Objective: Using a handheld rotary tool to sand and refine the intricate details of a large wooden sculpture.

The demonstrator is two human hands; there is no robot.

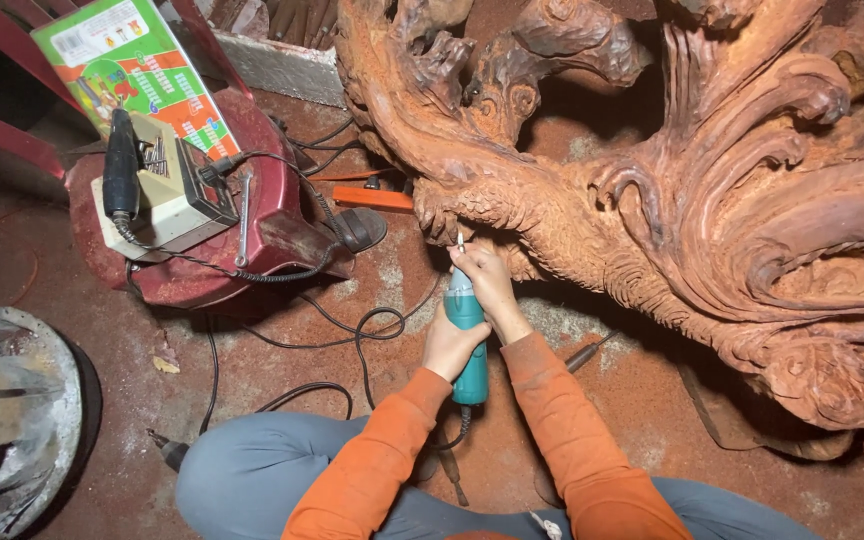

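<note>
both hands grip 1 teal rotary tool (466, 330), left hand (451, 346) low, right hand (488, 285) near its bit against the carved red wood (652, 190).

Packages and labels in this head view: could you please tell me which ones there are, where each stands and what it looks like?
Printed box: top left, leaning behind the red stool; flat rectangle, green, with orange, white and colourful pictures.
White label: box's upper left corner; small rectangle.

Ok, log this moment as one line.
left hand: grips teal rotary tool | right hand: steadies its front | bit: at carved root sculpture | seated on dusty floor
</note>
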